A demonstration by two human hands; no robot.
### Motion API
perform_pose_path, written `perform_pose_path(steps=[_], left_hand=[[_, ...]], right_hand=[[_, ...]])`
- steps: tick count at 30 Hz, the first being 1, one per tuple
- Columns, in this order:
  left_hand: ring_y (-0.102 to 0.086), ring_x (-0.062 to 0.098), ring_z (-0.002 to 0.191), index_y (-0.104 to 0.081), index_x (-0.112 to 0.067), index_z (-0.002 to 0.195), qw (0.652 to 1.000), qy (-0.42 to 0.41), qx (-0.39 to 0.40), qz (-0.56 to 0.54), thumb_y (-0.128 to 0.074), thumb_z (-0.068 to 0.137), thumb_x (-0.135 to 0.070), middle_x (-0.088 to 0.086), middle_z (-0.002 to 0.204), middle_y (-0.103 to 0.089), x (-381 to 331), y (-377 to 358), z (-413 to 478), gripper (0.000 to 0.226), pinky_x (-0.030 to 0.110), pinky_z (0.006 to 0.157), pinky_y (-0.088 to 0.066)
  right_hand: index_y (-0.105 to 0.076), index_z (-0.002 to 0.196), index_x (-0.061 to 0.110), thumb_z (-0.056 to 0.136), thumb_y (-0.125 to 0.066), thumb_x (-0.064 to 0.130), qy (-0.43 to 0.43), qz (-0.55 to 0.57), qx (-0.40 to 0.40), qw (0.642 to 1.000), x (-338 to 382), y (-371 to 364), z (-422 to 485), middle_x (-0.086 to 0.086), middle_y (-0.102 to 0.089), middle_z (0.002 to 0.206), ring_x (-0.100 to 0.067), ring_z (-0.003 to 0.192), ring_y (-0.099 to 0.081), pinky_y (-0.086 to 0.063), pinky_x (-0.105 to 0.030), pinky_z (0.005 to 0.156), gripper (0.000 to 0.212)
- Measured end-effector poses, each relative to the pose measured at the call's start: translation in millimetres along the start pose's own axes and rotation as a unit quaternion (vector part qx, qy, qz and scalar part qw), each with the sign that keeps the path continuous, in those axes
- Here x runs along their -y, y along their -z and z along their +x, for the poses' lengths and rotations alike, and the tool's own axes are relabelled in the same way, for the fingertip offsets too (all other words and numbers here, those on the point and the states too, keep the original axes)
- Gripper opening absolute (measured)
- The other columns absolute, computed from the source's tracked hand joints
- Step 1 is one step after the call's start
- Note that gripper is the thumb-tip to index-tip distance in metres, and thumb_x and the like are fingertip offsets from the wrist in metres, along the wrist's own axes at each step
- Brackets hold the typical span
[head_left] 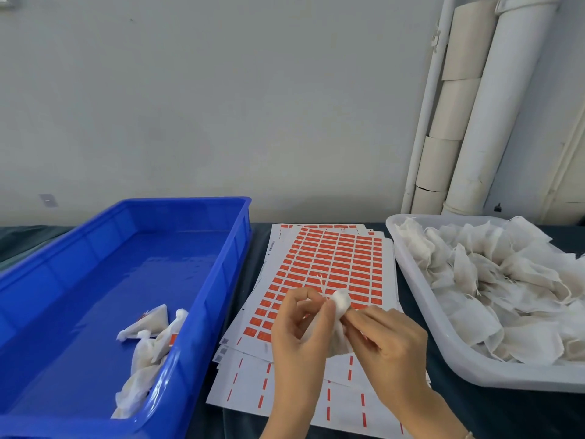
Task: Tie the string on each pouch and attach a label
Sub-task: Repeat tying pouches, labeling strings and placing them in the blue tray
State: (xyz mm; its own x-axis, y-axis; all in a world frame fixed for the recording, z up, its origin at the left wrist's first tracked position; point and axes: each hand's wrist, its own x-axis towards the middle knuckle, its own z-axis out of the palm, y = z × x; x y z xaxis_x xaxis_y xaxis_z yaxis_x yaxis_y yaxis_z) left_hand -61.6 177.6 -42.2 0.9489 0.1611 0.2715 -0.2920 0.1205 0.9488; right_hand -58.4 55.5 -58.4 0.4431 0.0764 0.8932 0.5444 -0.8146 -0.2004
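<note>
A blue tray point(235, 245) was positioned at the left of the dark-covered table point(474, 413), with several tied pouches point(148, 324) collected at its near right corner. A stack of label sheets point(335, 255), printed with rows of orange labels, was laid between the two trays. Above this stack, the left hand point(297, 337) was held with its fingers curled, the thumb and fingertips pinched at the gathered neck of a white pouch point(342, 301). The puckered top of the pouch was seen protruding above the fingertips, the string point(321, 282) rising from it. The body of the pouch was suspended below, between both palms. The pouch was pinched from its other side by the right hand point(389, 337). A white tray point(493, 375), filled with loose pouches point(506, 280), was placed at the right.
</note>
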Motion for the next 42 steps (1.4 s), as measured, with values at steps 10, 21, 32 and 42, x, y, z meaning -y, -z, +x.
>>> perform_pose_path(steps=[10, 21, 32, 42], left_hand=[[-0.066, 0.008, 0.087, -0.074, -0.033, 0.080, 0.999, 0.044, -0.019, 0.006, -0.072, 0.082, -0.027, -0.011, 0.084, -0.072, -2.5, -1.4, -2.5, 0.007, 0.036, 0.076, -0.059], [-0.067, 0.018, 0.085, -0.076, -0.026, 0.079, 0.994, 0.096, 0.006, -0.055, -0.069, 0.064, -0.044, -0.005, 0.085, -0.072, 1.8, -1.2, -0.7, 0.025, 0.027, 0.068, -0.057], [-0.060, -0.001, 0.088, -0.060, -0.046, 0.095, 0.988, 0.130, 0.085, -0.017, -0.053, 0.071, -0.056, -0.035, 0.087, -0.059, -1.8, 5.8, 5.2, 0.027, 0.006, 0.053, -0.047], [-0.055, 0.015, 0.054, -0.066, -0.020, 0.104, 0.982, 0.139, 0.082, -0.093, -0.062, 0.073, -0.047, 0.008, 0.061, -0.053, 0.8, 8.8, 9.4, 0.041, 0.029, 0.060, -0.057]], right_hand=[[-0.077, 0.084, 0.005, 0.095, -0.047, 0.045, 0.024, 0.004, -0.020, 1.000, -3.1, 1.6, 1.9, -0.004, -0.074, 0.078, -0.019, 0.071, -0.072, -0.056, -0.025, 0.065, 0.050], [-0.075, 0.085, 0.014, 0.076, -0.072, 0.036, -0.041, 0.021, 0.007, 0.999, 1.4, 3.7, 9.1, 0.004, -0.073, 0.076, -0.007, 0.065, -0.066, -0.055, -0.022, 0.058, 0.024], [-0.060, 0.086, 0.039, 0.078, -0.059, 0.045, -0.188, 0.156, 0.134, 0.960, -5.9, 8.4, 33.2, 0.024, -0.064, 0.086, -0.004, 0.076, -0.064, -0.055, -0.014, 0.065, 0.011], [-0.066, 0.092, 0.021, 0.081, -0.065, 0.035, -0.045, -0.008, 0.143, 0.989, -20.0, 14.6, 40.7, 0.006, -0.072, 0.090, -0.008, 0.069, -0.067, -0.050, -0.016, 0.067, 0.018]])
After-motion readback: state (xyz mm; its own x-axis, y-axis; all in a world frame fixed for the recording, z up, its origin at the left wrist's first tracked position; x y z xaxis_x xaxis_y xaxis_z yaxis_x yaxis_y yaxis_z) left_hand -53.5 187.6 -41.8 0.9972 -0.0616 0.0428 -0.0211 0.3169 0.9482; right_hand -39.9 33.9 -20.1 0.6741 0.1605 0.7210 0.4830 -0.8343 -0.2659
